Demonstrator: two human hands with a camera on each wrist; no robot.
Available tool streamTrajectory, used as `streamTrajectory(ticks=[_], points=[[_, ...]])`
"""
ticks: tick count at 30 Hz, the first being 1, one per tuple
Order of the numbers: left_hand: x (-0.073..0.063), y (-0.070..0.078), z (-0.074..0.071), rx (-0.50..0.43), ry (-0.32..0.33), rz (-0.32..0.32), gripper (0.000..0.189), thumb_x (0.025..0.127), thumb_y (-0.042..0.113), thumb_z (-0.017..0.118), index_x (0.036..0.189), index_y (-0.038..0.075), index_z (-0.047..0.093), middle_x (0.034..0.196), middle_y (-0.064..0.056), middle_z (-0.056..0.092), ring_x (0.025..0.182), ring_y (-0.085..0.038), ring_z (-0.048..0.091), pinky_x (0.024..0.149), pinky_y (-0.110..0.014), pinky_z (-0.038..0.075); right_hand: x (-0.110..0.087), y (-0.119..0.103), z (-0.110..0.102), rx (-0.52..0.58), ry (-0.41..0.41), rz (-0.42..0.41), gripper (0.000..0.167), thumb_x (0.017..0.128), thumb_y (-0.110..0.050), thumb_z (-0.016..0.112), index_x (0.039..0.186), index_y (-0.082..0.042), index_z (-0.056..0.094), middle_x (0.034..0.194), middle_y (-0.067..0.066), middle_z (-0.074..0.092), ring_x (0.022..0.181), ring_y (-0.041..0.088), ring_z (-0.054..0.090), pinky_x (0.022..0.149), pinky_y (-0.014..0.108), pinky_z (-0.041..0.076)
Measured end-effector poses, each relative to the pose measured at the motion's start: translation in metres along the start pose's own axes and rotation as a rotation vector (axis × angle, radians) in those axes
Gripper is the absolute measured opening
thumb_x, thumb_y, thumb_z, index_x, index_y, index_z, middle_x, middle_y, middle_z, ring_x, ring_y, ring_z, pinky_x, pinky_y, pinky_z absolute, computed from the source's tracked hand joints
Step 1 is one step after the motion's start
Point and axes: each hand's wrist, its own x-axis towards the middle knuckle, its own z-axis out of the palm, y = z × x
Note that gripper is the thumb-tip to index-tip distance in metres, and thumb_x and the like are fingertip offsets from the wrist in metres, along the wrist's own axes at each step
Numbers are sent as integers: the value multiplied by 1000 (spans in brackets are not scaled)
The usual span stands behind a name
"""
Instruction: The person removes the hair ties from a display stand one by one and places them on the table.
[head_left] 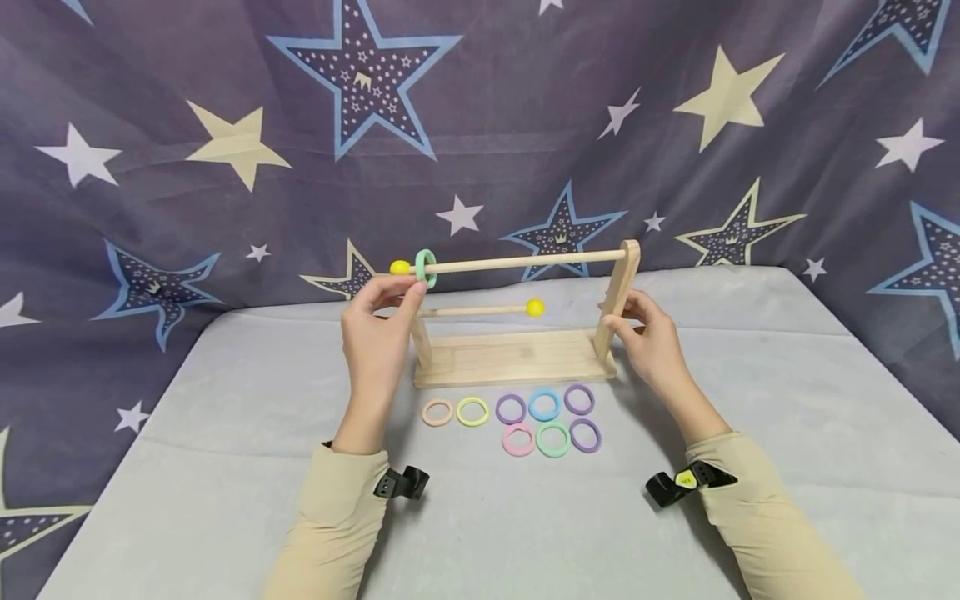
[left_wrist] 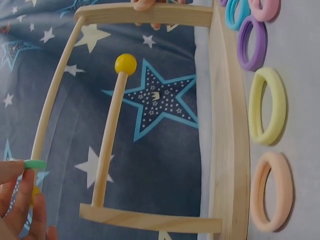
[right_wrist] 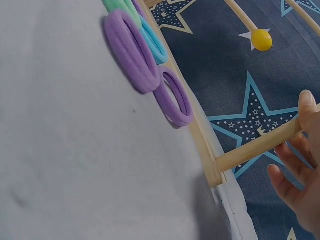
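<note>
A wooden stand (head_left: 517, 354) has two upright posts, each bearing a rod with a yellow ball on its free end. Near the left end of the upper rod (head_left: 525, 262), my left hand (head_left: 378, 333) pinches a green hair tie (head_left: 426, 267) that encircles the rod just inside the yellow ball (head_left: 400, 267). My right hand (head_left: 651, 337) grips the right post (head_left: 618, 300) between thumb and fingers. The lower rod (left_wrist: 108, 145) carries no ring and ends in its own yellow ball (left_wrist: 125, 64).
In front of the base lie several hair ties: peach (head_left: 437, 412), yellow (head_left: 472, 412), blue (head_left: 544, 405), pink (head_left: 518, 439), green (head_left: 552, 439) and purple ones (head_left: 511, 409). A grey cloth (head_left: 525, 525) covers the table. Behind hangs a star-patterned curtain (head_left: 480, 125).
</note>
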Motion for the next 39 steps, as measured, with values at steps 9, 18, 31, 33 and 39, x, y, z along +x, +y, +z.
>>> streamTrajectory(ticks=[9,18,31,33,39], points=[[6,-2,-11,60,-24,-30,15,87,19,78,99,10,76,88,2,73,81,-6,61,62,-19,43,0,2,-1,2,-2,-4,38,92,-11,68,126,2,59,116,18,69,93,-8,53,74,16,46],[8,-2,-16,92,-32,-17,15,87,22,78,98,12,76,87,3,73,81,-6,62,62,-21,43,1,0,-1,9,0,-3,38,92,-10,68,126,4,58,116,20,68,94,-3,56,73,15,45],[14,-6,-28,99,-35,-12,17,87,22,79,99,11,77,88,4,73,82,-6,63,62,-20,43,0,-3,0,25,-5,33,39,92,-11,68,127,4,58,117,21,68,92,-8,54,74,13,45],[15,-7,-29,101,-33,-21,18,87,23,79,100,11,77,88,5,72,82,-6,63,62,-20,43,0,-3,0,27,-5,28,38,92,-11,68,126,4,59,117,22,68,92,-9,53,74,13,45],[16,-7,-33,91,-33,-27,20,87,23,78,100,9,76,88,4,71,85,-7,62,65,-22,45,0,-1,0,21,0,24,39,92,-10,68,127,4,58,116,21,68,93,-6,54,74,13,45]])
